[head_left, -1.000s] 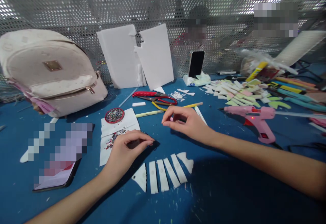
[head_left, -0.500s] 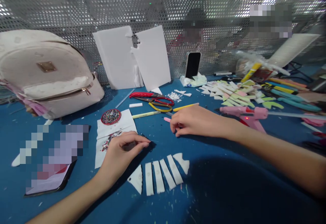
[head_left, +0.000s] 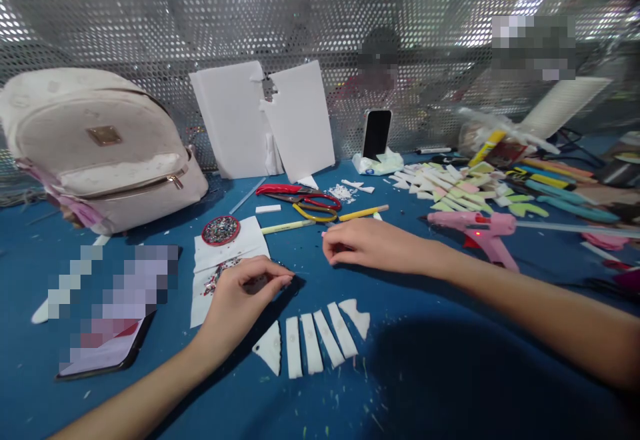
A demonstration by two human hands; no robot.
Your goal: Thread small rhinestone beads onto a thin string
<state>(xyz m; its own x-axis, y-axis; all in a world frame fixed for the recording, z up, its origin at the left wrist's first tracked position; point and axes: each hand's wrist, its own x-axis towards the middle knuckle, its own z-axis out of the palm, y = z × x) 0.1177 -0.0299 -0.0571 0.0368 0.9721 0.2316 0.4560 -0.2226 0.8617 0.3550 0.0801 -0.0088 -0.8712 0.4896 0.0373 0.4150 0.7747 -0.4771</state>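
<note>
Over a white sheet (head_left: 203, 307) strewn with dark and red beads, my left hand (head_left: 245, 293) has thumb and forefinger pinched together. A faint thin line shows by its fingertips; what the pinch holds is too small to make out. My right hand (head_left: 370, 243) has its fingers curled inward just above the blue table, near the scissors; anything in its grip is hidden. In front of both hands lie several white foam-like strips (head_left: 313, 343) in a row, with a pointed piece (head_left: 270, 348) at the left and a notched tail-shaped piece (head_left: 356, 319) at the right.
A round red-rimmed dish of beads (head_left: 221, 231) sits on the sheet. Beyond my hands lie red-handled scissors (head_left: 287, 190) and pencils. A pink glue gun (head_left: 475, 223) stands behind my right forearm. A backpack (head_left: 95, 153) and a phone (head_left: 110, 320) are at the left.
My right hand has moved slightly left toward my left hand, its fingers curled. The left hand keeps its pinch in nearly the same place. The view has shifted slightly.
</note>
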